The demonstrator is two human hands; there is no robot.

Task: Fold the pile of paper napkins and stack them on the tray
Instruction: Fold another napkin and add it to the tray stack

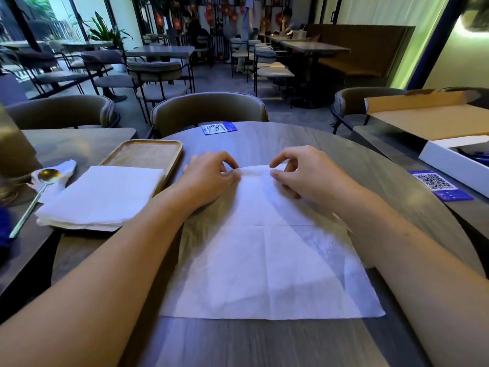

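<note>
A large white paper napkin (267, 263) lies unfolded on the round grey table in front of me, creased into quarters. My left hand (209, 176) pinches its far edge between thumb and fingers. My right hand (299, 173) pinches the same far edge a little to the right. To the left, a pile of white napkins (103, 194) covers the near part of a wooden tray (148, 152); the far part of the tray is bare.
A gold spoon (39, 189) lies on a crumpled napkin at the far left. Blue QR cards (219, 128) (439, 185) sit on the table. An open cardboard box (434, 117) and a white box (449, 160) stand at right. Chairs ring the table's far side.
</note>
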